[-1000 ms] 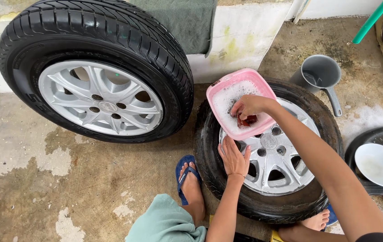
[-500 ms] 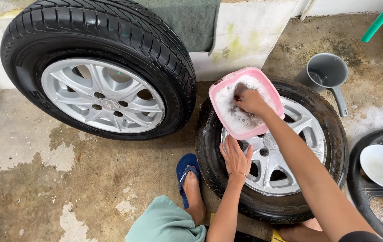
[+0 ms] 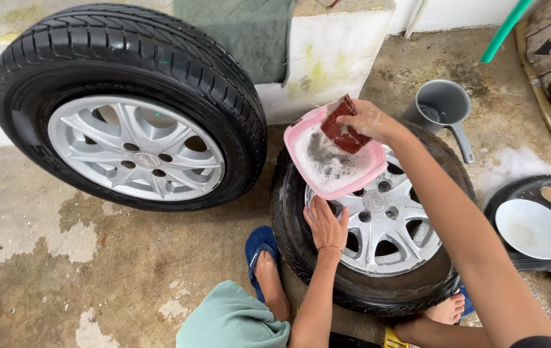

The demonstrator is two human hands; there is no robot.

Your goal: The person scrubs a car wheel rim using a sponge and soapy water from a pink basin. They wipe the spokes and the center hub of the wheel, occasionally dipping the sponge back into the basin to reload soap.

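A car wheel with a silver rim (image 3: 388,238) lies flat on the wet concrete in front of me. On it rests a pink tub (image 3: 317,187) of soapy, foamy water. My right hand (image 3: 369,121) holds a dark red sponge (image 3: 343,127) lifted just above the tub's far side, foam clinging to the fingers. My left hand (image 3: 324,225) lies flat with fingers apart on the rim and tyre edge below the tub. My foot in a blue sandal (image 3: 259,254) stands beside the wheel.
A second wheel (image 3: 130,106) leans upright against a low white wall at the left. A grey scoop with a handle (image 3: 444,106) stands behind the flat wheel. At the right a white bowl (image 3: 532,229) sits in another tyre. A green hose (image 3: 504,29) crosses the top right.
My right hand has come up out of the soapy water with the red sponge, which was down in the tub before. The left hand has stayed on the rim.
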